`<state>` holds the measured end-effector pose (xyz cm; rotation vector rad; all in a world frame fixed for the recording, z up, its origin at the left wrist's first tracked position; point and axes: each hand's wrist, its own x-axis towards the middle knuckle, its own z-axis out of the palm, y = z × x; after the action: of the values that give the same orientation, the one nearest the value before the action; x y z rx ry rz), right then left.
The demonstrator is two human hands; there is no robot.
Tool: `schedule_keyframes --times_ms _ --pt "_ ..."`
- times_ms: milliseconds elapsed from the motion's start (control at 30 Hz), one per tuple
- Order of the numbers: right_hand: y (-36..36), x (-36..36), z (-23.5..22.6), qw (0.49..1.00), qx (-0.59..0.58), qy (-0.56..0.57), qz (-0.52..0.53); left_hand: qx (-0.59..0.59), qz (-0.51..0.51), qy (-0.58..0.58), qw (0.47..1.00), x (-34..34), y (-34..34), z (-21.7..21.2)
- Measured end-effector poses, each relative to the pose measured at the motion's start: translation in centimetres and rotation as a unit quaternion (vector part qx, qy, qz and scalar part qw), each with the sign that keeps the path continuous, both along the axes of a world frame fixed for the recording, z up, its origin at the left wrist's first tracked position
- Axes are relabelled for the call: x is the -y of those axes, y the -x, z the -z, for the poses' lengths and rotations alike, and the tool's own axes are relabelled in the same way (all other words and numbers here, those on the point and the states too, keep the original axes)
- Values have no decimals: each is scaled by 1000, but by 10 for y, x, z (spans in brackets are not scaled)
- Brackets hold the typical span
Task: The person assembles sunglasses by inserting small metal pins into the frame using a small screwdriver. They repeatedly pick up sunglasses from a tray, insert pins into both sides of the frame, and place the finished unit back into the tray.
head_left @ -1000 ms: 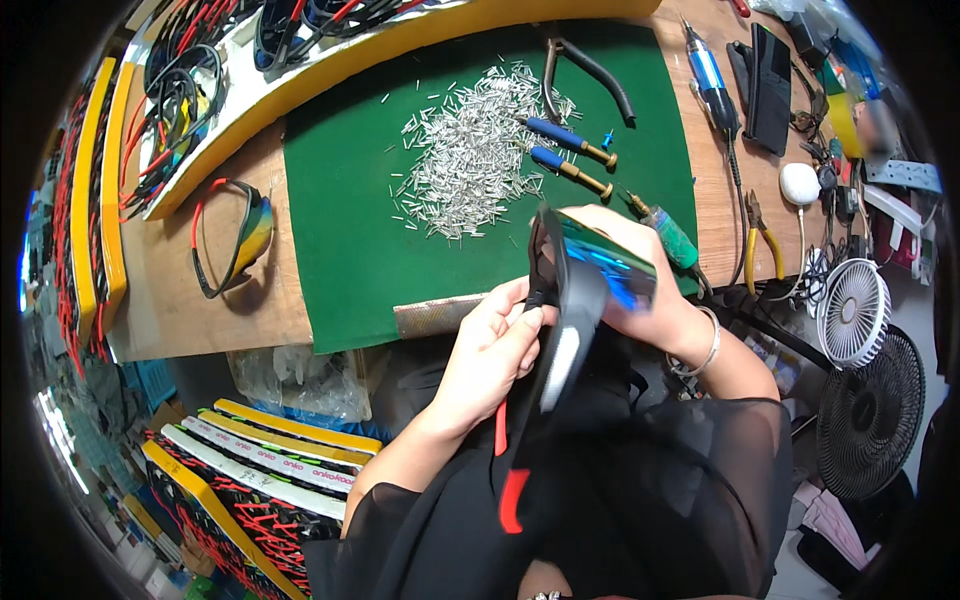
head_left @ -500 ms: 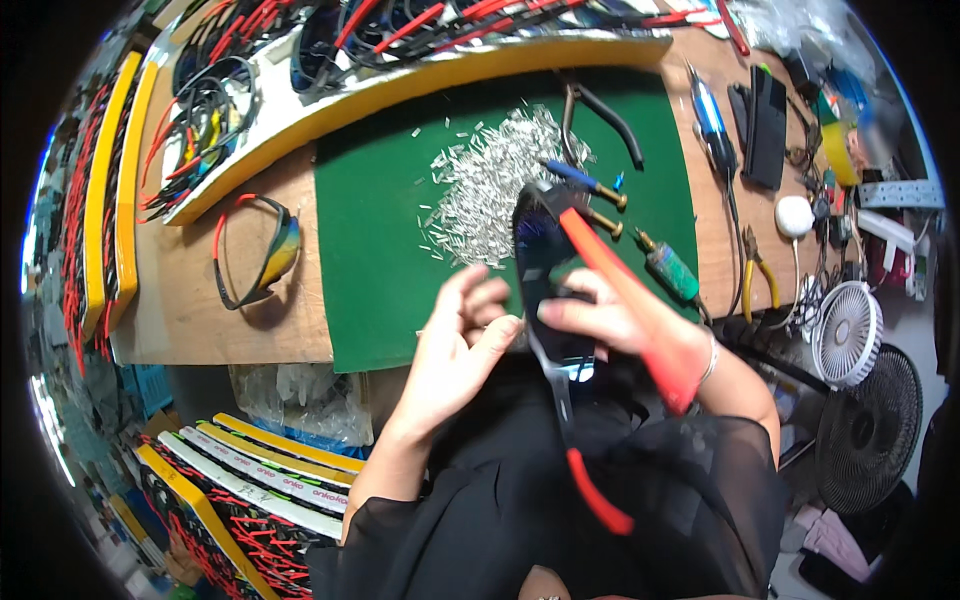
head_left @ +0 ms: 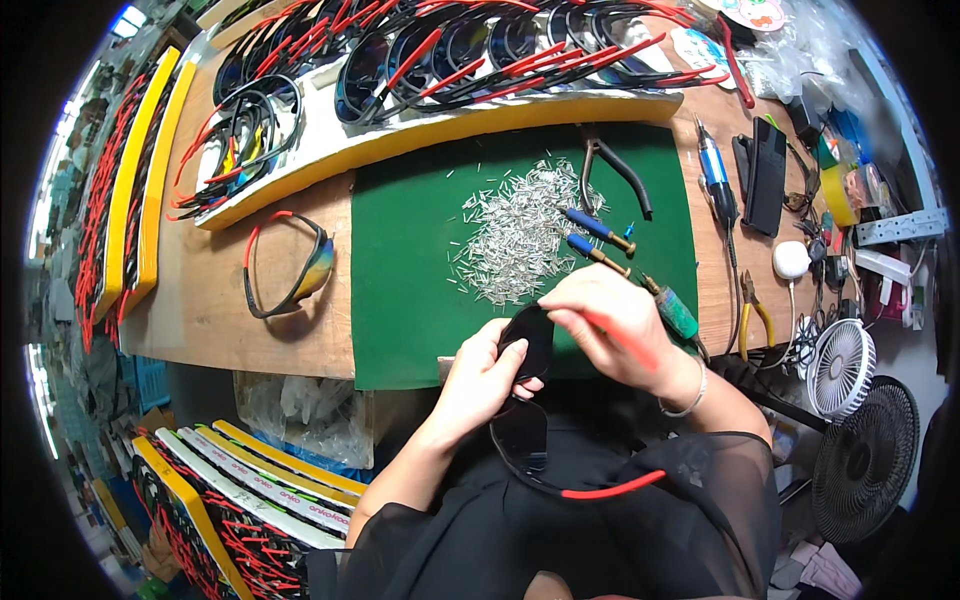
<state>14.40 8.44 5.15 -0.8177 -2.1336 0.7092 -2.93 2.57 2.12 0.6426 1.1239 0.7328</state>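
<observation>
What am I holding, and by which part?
Dark, red-tipped sunglasses: the left grip holds one lens, thumb on its face; the right grip pinches the frame's upper end.

A wooden bench (head_left: pixel 210 335) lies ahead of the left hand (head_left: pixel 478 378) and right hand (head_left: pixel 622 312), its middle covered by a green mat (head_left: pixel 400 310). On the mat, beyond the left hand, a heap of small silvery pins (head_left: pixel 515 245) is spread; beyond the right lie blue-handled screwdrivers (head_left: pixel 592 225) and black-handled pliers (head_left: pixel 625 172). Sunglasses (head_left: pixel 318 270) rest on bare wood leftward of the left hand; yellow-handled pliers (head_left: pixel 749 292) lie rightward of the right. A yellow-fronted tray (head_left: pixel 450 130) stands beyond both.
</observation>
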Motion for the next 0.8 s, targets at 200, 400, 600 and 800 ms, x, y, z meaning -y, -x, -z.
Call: schedule_keyframes --times_ms 200,400,600,800 --pt "-3 -8 7 942 -120 308 64 -13 48 -16 999 -1 12 -5" --pt "-12 -1 20 952 -37 293 76 -206 -88 -94 970 -40 80 -9" --pt "-6 23 45 907 0 419 37 -651 23 -284 703 -99 126 12" --pt "-11 31 54 929 27 363 66 -575 -164 -285 749 -63 132 -27"
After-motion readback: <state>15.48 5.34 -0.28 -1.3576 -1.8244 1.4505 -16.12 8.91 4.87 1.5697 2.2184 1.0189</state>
